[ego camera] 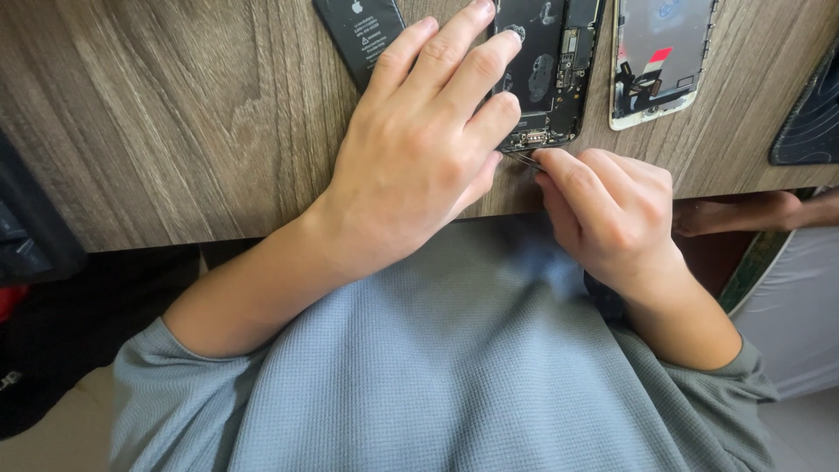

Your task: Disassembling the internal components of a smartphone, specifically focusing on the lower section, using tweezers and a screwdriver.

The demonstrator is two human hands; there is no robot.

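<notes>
The left hand [419,149] lies flat in the upper middle of the frame, palm down and fingers spread forward, its fingertips pressing on the lower part of an opened black phone body [546,70] that rests on the wood-grain desk [175,114]. The phone body sits at the top centre of the frame, its back removed so that dark inner parts and a small connector near its lower end show; the upper part runs out of the picture. Just right of centre, the right hand [612,214] is curled, thumb and forefinger pressed together on a thin metal tool [524,160], most likely tweezers, whose tip points left toward the bottom edge of the phone body, right beside the left hand's little finger. Whether the tip touches the phone cannot be told. To the upper left of the left hand lies a flat black battery [358,31], partly under the forefinger and cut off by the top edge. At the upper right, well apart from both hands, a second phone frame [660,61] with a pale rim lies on the desk, and at the far right edge a dark mat [808,118] shows in part. The grey ribbed shirt [437,376] fills the lower half of the frame, its sleeves reaching down the forearms.
</notes>
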